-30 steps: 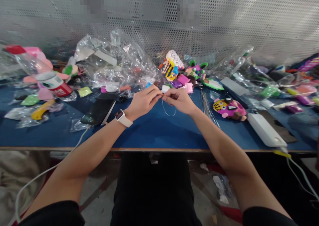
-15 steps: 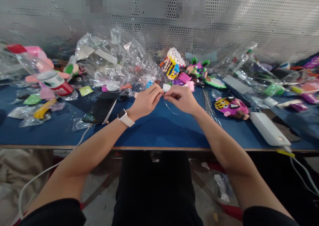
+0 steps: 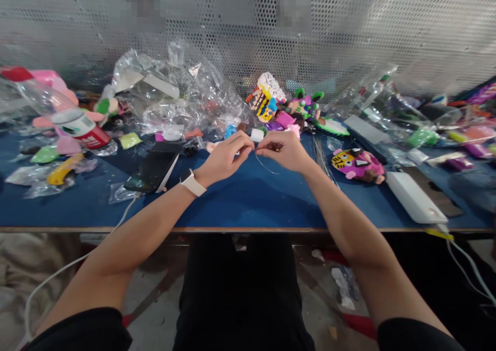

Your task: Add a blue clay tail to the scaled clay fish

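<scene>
Over the middle of the blue table, my left hand [image 3: 227, 157] and my right hand [image 3: 285, 150] meet almost fingertip to fingertip, both pinched closed. A thin wire [image 3: 267, 168] runs from between the fingertips and curves down to the right, its end free. What exactly lies inside the pinches is too small to see. Just behind the fingertips sits a white lump [image 3: 258, 134]. Colourful modelling-clay pieces, including a white, yellow and orange figure [image 3: 266, 97], stand farther back. A bundle of straight thin wires [image 3: 320, 155] lies beside my right forearm.
Left on the blue table [image 3: 248, 206] are a phone [image 3: 154, 168] with a cable, a plastic bottle [image 3: 87, 129] and clay packets. Crumpled clear bags [image 3: 182, 95] line the back. A pink and yellow clay face [image 3: 358, 165] and a white power bank [image 3: 416, 197] lie right.
The fingertips have drawn slightly apart, and the wire's free end has shifted a little to the right. The view has moved slightly, so the table items appear farther left.
</scene>
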The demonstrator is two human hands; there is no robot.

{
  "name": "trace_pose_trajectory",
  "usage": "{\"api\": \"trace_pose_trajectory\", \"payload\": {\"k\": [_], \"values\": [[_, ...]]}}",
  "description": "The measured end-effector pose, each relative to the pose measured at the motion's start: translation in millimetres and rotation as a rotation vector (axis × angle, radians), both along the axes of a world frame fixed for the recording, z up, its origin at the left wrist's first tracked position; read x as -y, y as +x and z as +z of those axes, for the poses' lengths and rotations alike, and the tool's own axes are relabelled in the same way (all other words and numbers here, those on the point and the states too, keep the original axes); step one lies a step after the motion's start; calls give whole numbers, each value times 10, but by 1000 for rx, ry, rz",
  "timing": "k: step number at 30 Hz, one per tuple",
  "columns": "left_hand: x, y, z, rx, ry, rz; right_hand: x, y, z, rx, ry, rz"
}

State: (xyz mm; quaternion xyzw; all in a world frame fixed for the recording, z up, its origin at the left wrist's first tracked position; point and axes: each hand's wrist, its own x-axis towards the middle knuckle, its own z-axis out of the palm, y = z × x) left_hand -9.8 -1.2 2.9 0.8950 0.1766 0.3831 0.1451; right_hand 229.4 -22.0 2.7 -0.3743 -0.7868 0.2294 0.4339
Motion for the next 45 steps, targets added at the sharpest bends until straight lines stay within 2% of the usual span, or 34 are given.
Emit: {"api": "trace_pose_trajectory", "payload": {"k": [11,14,16,18,21,24,29,32,38,45], "values": [[-3,4,-6,58,-117,-18,-9,-11,-20,-87,-160,78],[9,26,-5,79,-199,-18,-9,-8,-10,-58,-211,109],[4,64,-40,154,-363,2,-16,-29,-24,-48,-193,60],[-7,119,-102,288,-635,-21,-30,-79,-66,-76,-119,-74],[-19,202,-196,406,-1003,-165,-56,-187,-161,-145,3,-278],[-16,235,-226,414,-1152,-265,-65,-291,-226,-257,-66,-255],[-3,191,-138,508,-1190,-289,3,-388,-166,-675,-489,96],[5,170,-80,502,-1222,-279,56,-387,-94,-717,-658,232],[15,196,-103,459,-1240,-299,107,-403,-60,-606,-746,299],[59,184,-24,481,-1181,-264,124,-457,-59,-772,-662,259]]}}
